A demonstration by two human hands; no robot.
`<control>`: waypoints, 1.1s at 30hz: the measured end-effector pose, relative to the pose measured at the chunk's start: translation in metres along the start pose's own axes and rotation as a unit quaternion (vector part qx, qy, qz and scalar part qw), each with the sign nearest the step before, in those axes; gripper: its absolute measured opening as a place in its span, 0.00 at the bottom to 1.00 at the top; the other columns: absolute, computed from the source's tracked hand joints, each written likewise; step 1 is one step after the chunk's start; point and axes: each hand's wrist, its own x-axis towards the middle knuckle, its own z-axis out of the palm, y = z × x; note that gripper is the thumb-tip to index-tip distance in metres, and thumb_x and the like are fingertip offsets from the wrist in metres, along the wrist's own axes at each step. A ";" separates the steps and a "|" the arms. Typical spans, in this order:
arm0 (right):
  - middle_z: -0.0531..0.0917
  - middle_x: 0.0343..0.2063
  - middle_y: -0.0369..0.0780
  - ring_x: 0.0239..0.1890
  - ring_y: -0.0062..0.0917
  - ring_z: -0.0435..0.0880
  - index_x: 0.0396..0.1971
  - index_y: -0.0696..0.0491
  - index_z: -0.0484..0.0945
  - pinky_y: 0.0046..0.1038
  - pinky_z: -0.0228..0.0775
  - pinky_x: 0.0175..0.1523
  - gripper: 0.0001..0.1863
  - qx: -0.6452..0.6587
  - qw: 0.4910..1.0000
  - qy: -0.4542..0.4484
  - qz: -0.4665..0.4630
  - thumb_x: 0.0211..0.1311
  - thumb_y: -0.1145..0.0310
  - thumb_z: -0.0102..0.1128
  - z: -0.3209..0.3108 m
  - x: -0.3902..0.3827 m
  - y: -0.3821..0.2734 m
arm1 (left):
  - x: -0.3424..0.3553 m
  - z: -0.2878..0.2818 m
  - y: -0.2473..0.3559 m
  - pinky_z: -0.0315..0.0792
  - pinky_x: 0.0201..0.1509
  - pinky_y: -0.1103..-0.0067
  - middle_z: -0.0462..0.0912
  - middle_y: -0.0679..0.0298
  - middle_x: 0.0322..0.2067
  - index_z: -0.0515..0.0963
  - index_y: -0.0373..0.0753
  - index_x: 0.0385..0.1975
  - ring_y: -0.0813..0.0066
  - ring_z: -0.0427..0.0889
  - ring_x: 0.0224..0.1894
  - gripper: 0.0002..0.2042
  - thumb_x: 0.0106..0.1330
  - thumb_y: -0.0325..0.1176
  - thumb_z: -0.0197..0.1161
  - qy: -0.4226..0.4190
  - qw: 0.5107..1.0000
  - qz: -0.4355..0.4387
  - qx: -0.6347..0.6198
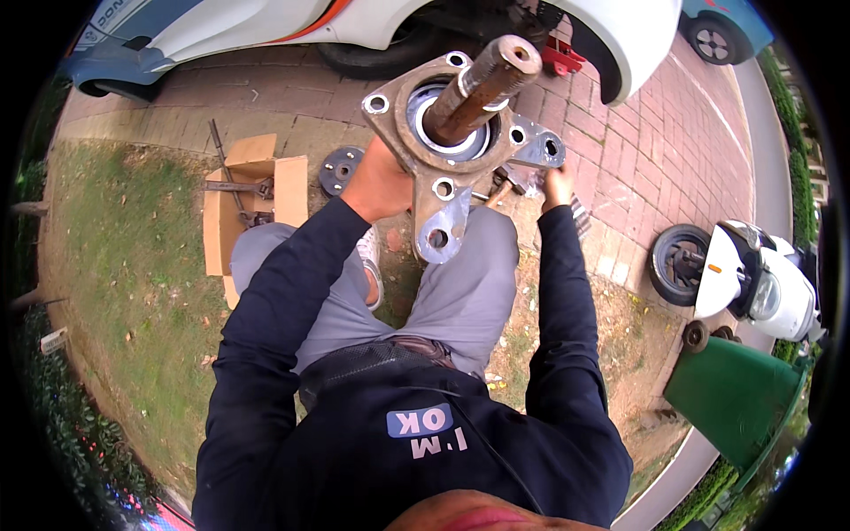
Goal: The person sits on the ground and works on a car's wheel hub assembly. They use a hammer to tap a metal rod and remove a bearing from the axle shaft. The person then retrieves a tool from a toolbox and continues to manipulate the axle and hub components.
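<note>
Held up before me is a steering knuckle (447, 212), a metal casting with several bolt holes in its arms. A rusty shaft (474, 97) stands up through the pale ring at its centre, its end toward me. My left hand (381, 181) is closed on the casting's left side, its fingertips hidden beneath the metal. At the tip of the right arm is my right hand (558, 184), gripping that end, with its fingers partly hidden. Below the knuckle, on the ground, lies a wooden-handled tool (498, 194), mostly covered. A round hub with holes (339, 170) lies beyond my left wrist.
An open cardboard box (290, 190) with rusty metal tools (237, 187) stands on the grass at left. Ahead is a white car (354, 25) with a red jack (563, 57) by its wheel arch. At right are a white scooter (766, 296) and a green bin (730, 389).
</note>
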 end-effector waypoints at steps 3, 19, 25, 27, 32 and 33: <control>0.83 0.46 0.55 0.52 0.42 0.82 0.47 0.64 0.79 0.35 0.73 0.57 0.36 -0.339 0.932 0.124 0.029 0.43 0.52 0.76 -0.012 0.078 0.179 | 0.012 -0.015 -0.043 0.66 0.64 0.70 0.77 0.56 0.56 0.72 0.38 0.58 0.66 0.74 0.58 0.27 0.58 0.34 0.71 -0.037 0.976 0.143 0.163; 0.72 0.18 0.36 0.11 0.22 0.69 0.53 0.54 0.71 0.30 0.58 0.13 0.22 -0.093 0.991 0.015 0.097 0.63 0.61 0.62 -0.004 0.021 0.130 | 0.009 -0.038 -0.029 0.67 0.62 0.70 0.81 0.56 0.51 0.76 0.33 0.51 0.62 0.78 0.55 0.19 0.59 0.29 0.67 0.070 0.951 0.195 0.231; 0.73 0.29 0.36 0.28 0.19 0.73 0.54 0.59 0.68 0.23 0.69 0.35 0.17 0.014 0.954 -0.187 -0.232 0.71 0.67 0.53 -0.087 -0.180 -0.143 | 0.026 -0.009 -0.004 0.73 0.50 0.77 0.85 0.61 0.41 0.79 0.32 0.44 0.79 0.80 0.45 0.14 0.57 0.23 0.65 0.131 0.973 0.172 0.078; 0.70 0.26 0.36 0.25 0.20 0.69 0.45 0.58 0.70 0.23 0.63 0.30 0.18 -0.033 0.899 -0.222 -0.377 0.71 0.57 0.53 -0.118 -0.222 -0.209 | 0.040 0.002 -0.007 0.74 0.40 0.79 0.86 0.65 0.31 0.82 0.32 0.36 0.86 0.79 0.36 0.08 0.57 0.23 0.65 0.152 0.966 0.192 0.087; 0.75 0.33 0.38 0.29 0.18 0.71 0.62 0.61 0.65 0.20 0.64 0.34 0.30 -0.175 0.860 -0.219 -0.426 0.68 0.58 0.60 -0.103 -0.304 -0.316 | 0.063 0.014 -0.021 0.73 0.34 0.78 0.85 0.64 0.24 0.82 0.31 0.31 0.86 0.77 0.30 0.07 0.57 0.29 0.70 0.157 0.967 0.189 0.059; 0.77 0.37 0.40 0.32 0.19 0.73 0.64 0.61 0.64 0.20 0.67 0.37 0.31 -0.239 0.853 -0.191 -0.423 0.68 0.60 0.61 -0.097 -0.319 -0.333 | 0.068 0.024 -0.020 0.72 0.33 0.77 0.84 0.64 0.22 0.82 0.31 0.29 0.87 0.76 0.28 0.08 0.57 0.30 0.71 0.154 0.967 0.197 0.052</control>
